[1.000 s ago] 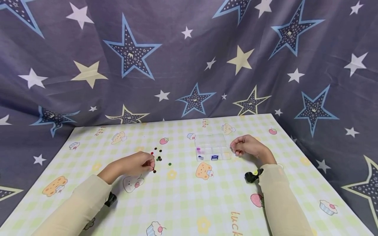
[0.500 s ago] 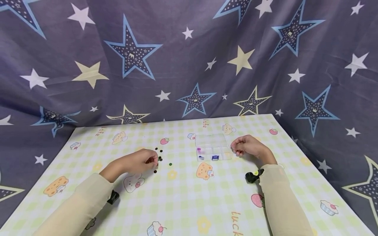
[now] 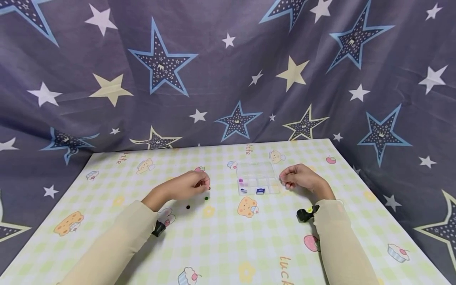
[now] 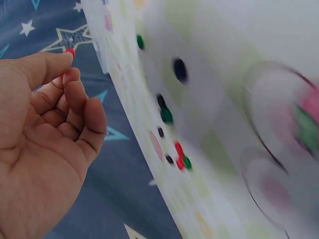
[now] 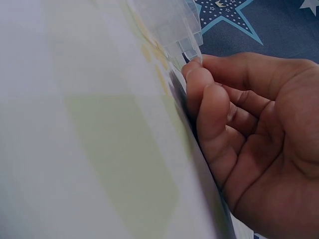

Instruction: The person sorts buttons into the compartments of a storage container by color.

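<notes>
Between thumb and index fingertip, my left hand (image 3: 183, 186) pinches a small red disc (image 4: 70, 51), raised above the tablecloth. Beneath and behind it, loose discs lie on the table, among them a black disc (image 4: 180, 70), a green disc (image 4: 140, 42) and a red disc (image 4: 179, 148). In the head view the left hand hides most of them. To its right a clear plastic compartment box (image 3: 254, 169) lies with its lid folded back. My right hand (image 3: 303, 179) pinches the right edge of that box (image 5: 172, 25) with thumb and index finger.
Inside the box, purple pieces (image 3: 240, 181) and a dark blue piece (image 3: 261, 191) show in the front compartments. A checked, printed cloth covers the table (image 3: 213, 249). A grey curtain with stars (image 3: 210, 87) hangs behind its far edge.
My left hand has risen from the scattered discs and moved right toward the box, carrying the red disc. The right hand has stayed at the box's edge.
</notes>
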### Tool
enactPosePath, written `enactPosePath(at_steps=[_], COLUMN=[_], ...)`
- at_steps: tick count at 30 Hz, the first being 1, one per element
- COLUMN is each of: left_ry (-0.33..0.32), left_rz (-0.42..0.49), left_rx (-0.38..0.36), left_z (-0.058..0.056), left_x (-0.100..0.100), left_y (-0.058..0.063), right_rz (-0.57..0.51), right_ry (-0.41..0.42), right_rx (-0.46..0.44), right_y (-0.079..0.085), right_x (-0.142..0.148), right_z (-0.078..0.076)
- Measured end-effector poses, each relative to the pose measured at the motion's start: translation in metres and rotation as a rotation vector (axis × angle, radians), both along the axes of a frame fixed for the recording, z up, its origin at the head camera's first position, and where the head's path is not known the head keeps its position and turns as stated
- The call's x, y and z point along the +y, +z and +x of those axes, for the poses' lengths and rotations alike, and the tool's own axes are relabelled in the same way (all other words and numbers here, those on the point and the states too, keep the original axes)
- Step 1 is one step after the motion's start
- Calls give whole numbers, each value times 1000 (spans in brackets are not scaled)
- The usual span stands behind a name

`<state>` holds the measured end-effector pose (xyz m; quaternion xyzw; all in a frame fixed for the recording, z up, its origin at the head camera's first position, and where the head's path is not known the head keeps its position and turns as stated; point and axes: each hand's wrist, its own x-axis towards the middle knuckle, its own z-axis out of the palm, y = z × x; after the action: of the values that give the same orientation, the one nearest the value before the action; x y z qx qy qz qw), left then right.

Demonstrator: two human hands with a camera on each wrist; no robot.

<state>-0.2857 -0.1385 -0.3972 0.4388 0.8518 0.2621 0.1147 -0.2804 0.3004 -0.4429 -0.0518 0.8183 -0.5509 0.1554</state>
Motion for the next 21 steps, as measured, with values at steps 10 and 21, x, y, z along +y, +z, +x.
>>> enactPosePath(at_steps=[10, 21], left_ry=[29, -39], left_rz=[16, 101], left_rx=[14, -18], left_z=[-8, -13], left_x=[50, 97], left_y=[2, -5], right_rz=[-6, -10], right_ry=[12, -4], right_rx=[12, -2], right_y=[1, -1], right_x=[1, 1], right_z=[0, -1])
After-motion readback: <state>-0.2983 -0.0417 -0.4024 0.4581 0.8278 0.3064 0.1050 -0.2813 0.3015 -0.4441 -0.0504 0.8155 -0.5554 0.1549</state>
